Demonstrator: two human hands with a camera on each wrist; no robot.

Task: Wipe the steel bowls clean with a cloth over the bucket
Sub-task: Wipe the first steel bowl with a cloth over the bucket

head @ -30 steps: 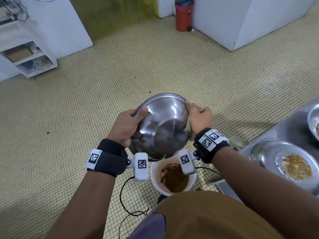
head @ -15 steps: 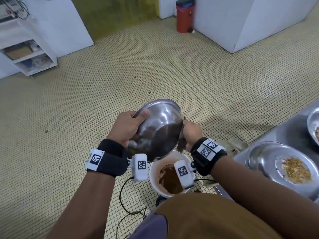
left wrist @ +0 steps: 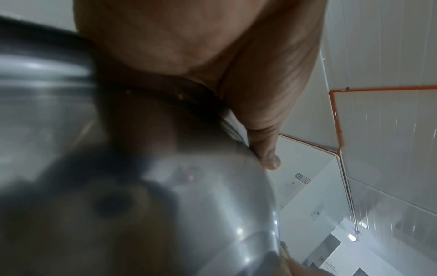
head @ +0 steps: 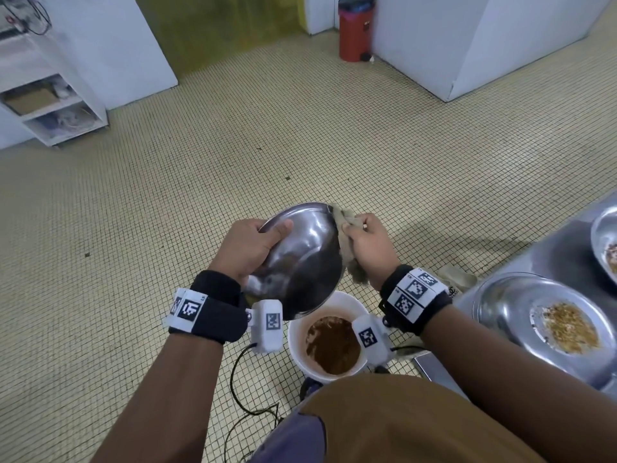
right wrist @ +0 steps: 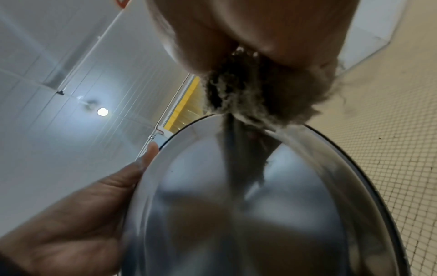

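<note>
A steel bowl (head: 300, 259) is tilted on edge above a white bucket (head: 297, 332) that holds brown slop. My left hand (head: 250, 248) grips its left rim, thumb on the outer wall. The left wrist view shows the thumb lying along the bowl (left wrist: 189, 196). My right hand (head: 367, 248) clutches a beige cloth (head: 347, 225) and presses it against the bowl's upper right rim. In the right wrist view the frayed cloth (right wrist: 260, 93) meets the top of the shiny inside of the bowl (right wrist: 236, 196), with the left hand (right wrist: 78, 214) on the rim.
A steel counter (head: 561, 248) at right carries a dirty steel bowl (head: 541, 319) with yellow crumbs and part of another bowl (head: 606, 238). A black cable (head: 240, 389) trails on the tiled floor by the bucket. A red bin (head: 355, 28) and white shelves (head: 50, 101) stand far off.
The right hand with the cloth went down the bowl's right edge, then came back up to the upper rim. The left hand kept its grip on the bowl.
</note>
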